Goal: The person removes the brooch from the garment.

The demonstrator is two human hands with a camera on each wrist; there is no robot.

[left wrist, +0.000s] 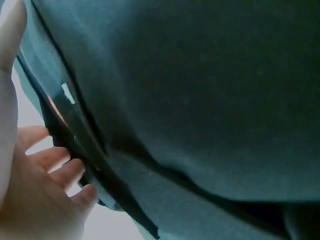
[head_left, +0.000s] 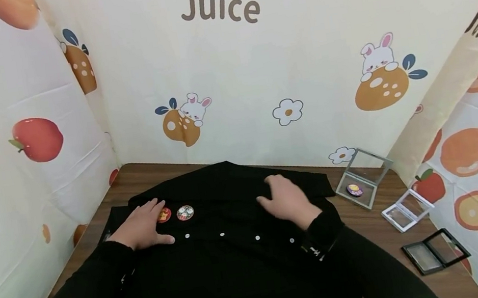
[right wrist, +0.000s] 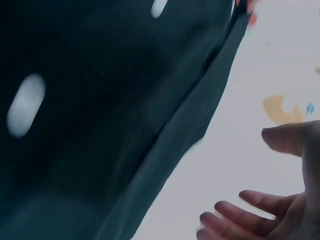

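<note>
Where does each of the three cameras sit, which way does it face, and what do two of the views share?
Head: worn on the head, facing forward and down at the black shirt on the wooden table; both sleeves, left hand and right hand show.
Left wrist: close against the shirt's dark fabric; the left hand's fingers show.
Right wrist: close to the shirt's edge and white buttons; the right hand's fingers show.
Shared: both wrist views and the head view show the shirt.
</note>
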